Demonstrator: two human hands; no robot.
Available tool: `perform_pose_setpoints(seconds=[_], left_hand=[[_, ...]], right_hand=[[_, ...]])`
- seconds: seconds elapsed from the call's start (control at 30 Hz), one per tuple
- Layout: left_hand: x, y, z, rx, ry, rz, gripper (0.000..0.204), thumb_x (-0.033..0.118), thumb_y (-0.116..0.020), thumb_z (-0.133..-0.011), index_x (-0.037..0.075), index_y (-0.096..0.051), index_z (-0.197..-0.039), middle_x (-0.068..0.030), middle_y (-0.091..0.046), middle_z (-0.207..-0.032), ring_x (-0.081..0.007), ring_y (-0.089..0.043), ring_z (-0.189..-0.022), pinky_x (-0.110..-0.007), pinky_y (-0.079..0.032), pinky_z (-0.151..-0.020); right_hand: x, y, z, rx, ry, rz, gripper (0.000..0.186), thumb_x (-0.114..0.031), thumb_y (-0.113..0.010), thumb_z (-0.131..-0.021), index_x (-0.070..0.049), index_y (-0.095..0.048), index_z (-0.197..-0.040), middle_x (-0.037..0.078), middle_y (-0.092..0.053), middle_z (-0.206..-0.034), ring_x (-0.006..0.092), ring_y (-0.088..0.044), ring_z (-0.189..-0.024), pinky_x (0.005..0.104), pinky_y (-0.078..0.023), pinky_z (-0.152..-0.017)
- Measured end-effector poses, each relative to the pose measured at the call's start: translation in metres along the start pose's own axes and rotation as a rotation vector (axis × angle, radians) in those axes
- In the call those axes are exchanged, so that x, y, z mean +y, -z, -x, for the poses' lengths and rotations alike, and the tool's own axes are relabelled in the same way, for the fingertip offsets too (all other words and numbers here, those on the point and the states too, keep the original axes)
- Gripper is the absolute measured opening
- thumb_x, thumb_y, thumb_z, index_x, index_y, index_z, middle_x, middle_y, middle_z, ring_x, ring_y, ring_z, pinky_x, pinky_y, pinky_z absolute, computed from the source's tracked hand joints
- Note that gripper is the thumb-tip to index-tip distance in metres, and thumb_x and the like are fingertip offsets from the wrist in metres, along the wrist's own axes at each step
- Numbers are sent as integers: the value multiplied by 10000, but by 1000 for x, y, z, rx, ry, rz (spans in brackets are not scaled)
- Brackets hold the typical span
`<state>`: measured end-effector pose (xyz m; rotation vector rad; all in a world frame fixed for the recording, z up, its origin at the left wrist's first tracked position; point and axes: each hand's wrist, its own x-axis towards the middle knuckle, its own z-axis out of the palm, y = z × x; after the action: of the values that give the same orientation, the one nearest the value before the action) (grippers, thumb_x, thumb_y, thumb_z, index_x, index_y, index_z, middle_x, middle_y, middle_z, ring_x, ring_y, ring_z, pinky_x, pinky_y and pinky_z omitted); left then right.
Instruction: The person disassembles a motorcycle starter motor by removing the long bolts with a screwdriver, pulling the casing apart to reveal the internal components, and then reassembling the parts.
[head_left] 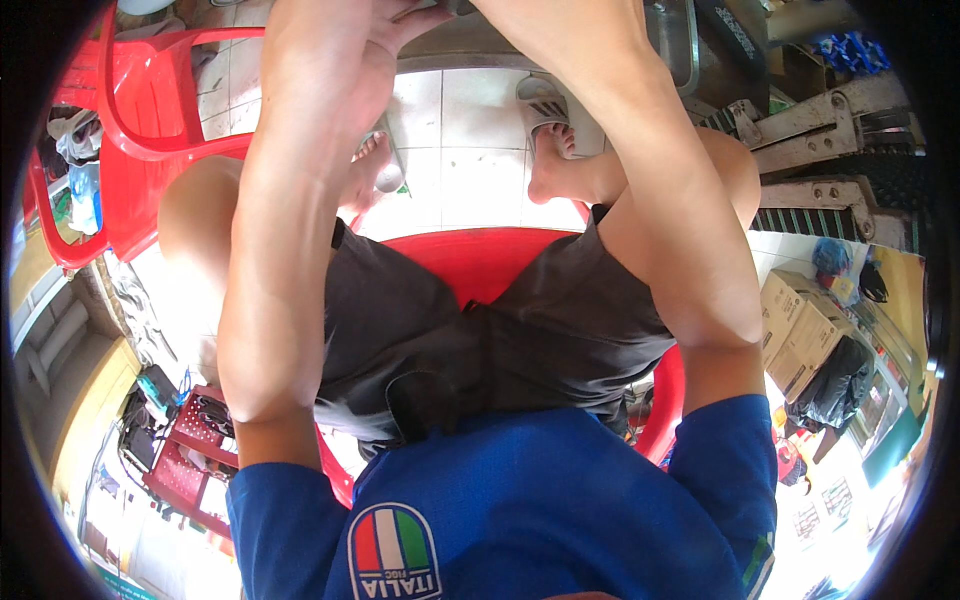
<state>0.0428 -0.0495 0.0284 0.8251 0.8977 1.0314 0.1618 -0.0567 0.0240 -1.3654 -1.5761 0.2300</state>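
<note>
Both my forearms reach up to the top edge of the head view. Of my left hand [375,45], only the base and part of the thumb show; the other fingers are cut off. The thumb points right, toward a small dark thing [460,6] at the very edge, too little of it showing to name. I cannot tell whether the hand touches it. My right forearm [650,120] slants up and inward, and the right hand lies beyond the frame. Behind the wrists runs the edge of a dark grey work surface [455,48].
I sit on a red plastic chair [480,255]. Another red chair [150,90] stands at the left. Metal hinged frames [820,130] crowd the right, with a cardboard box [795,330] and a black bag [835,385] below. A dark red perforated rack [195,450] is lower left.
</note>
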Motion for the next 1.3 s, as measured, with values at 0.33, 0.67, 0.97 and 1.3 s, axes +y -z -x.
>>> perform_pose_setpoints(seconds=[0.33,0.67,0.97,1.3], left_hand=[[6,4,-3,40,72,42,409,421,-484,-1038,53,-586,-1184,-131,-665,-1021,-276,-668,-924,-427,-552,-839],[11,20,-18,176,140,66,446,393,-442,-1059,40,-525,-1319,-139,-603,-1295,-242,-554,-1244,-420,-416,-1068],[19,50,-30,200,80,34,434,326,-378,-1072,81,-499,-1409,-114,-548,-1417,-290,-513,-1322,-479,-387,-1128],[32,183,-67,26,-176,-380,398,217,-373,-1069,43,-434,-1422,-84,-513,-1357,-204,-526,-1247,-367,-449,-1047]], right_hand=[[4,-8,-3,36,47,94,223,-180,-652,-921,40,-665,-884,224,-667,-875,393,-661,-756,459,-531,-689],[-8,-28,-11,-42,-88,106,339,-285,-674,-837,23,-711,-973,234,-692,-996,361,-673,-989,456,-570,-783],[-21,-79,-22,19,-104,105,232,-193,-629,-810,-16,-743,-909,171,-703,-962,326,-662,-977,420,-574,-768],[-54,-118,-30,33,-303,-9,212,-203,-634,-790,-63,-768,-877,97,-680,-951,265,-601,-986,384,-495,-826]])
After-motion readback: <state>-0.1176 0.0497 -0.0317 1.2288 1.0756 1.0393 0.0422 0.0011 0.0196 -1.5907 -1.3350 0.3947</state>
